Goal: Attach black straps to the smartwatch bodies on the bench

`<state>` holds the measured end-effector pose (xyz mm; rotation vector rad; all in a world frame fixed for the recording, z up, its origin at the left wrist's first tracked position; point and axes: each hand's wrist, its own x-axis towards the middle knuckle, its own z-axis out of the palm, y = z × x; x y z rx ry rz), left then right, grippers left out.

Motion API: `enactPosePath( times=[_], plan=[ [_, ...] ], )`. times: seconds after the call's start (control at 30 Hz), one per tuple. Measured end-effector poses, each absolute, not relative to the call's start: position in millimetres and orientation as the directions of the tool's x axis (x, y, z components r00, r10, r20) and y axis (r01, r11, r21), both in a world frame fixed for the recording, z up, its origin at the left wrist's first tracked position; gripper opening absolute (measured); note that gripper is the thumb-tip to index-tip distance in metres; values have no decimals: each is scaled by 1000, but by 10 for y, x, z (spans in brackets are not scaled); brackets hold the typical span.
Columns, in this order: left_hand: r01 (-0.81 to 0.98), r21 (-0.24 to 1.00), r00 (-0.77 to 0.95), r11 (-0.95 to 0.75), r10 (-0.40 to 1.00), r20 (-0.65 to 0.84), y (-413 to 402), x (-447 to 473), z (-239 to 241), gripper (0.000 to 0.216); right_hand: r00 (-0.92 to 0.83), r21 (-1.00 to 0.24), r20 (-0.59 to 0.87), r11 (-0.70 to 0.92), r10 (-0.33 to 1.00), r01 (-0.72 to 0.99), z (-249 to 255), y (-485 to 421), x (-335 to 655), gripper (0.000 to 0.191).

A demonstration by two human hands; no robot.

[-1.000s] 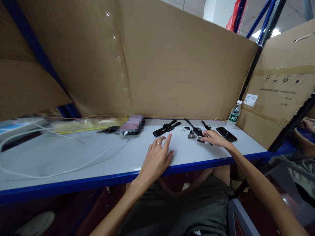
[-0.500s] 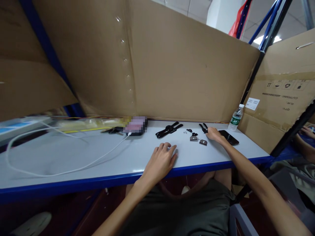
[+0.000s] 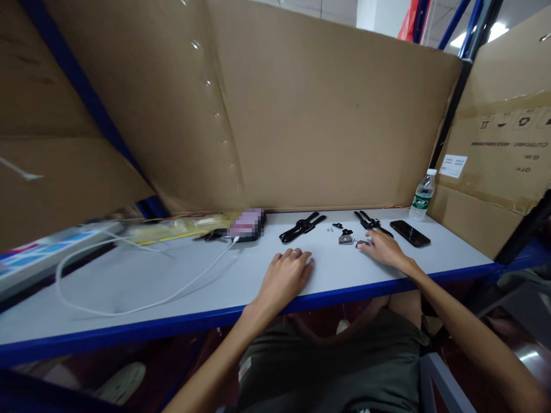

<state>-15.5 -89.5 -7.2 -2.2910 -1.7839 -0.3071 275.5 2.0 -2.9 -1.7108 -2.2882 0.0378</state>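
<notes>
A white cable loops over the tabletop's left half. Near the front edge the left hand lies palm down, fingers loosely bent, holding nothing. Behind it lies a black watch strap. The right hand rests flat, fingertips touching a small grey metal piece without clasping it. A black phone lies just beyond, and a water bottle stands at the back right corner.

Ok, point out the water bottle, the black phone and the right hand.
water bottle (image 3: 420, 200): head view, on its green label.
phone (image 3: 410, 233): head view, middle of its dark screen.
right hand (image 3: 384, 250): head view, back of the hand.
</notes>
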Motion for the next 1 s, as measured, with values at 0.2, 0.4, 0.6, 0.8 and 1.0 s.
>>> enactPosePath(
  times=[0.2, 0.4, 0.6, 0.8, 1.0],
  plan=[
    [979, -171, 149, -113, 965, 214, -255, -333, 105, 43, -242, -71, 222, 263, 945, 962, -68, -193, 2614, 42],
    [989, -118, 104, -84, 980, 168, 199, -346, 87, 37, -233, -54, 204, 248, 951, 967, -34, -235, 2577, 41],
    [1000, -13, 10, -8, 991, 137, 245, -263, -8, 39, -235, -67, 209, 254, 949, 965, -51, -207, 2582, 42],
    [999, 35, 10, -15, 991, 134, 84, -369, 100, 37, -212, -107, 200, 237, 956, 966, -53, -210, 2570, 44],
    [979, 93, 162, -179, 973, 163, -567, -554, -34, 31, -197, -185, 226, 241, 954, 953, -46, -220, 2572, 39]
  ],
)
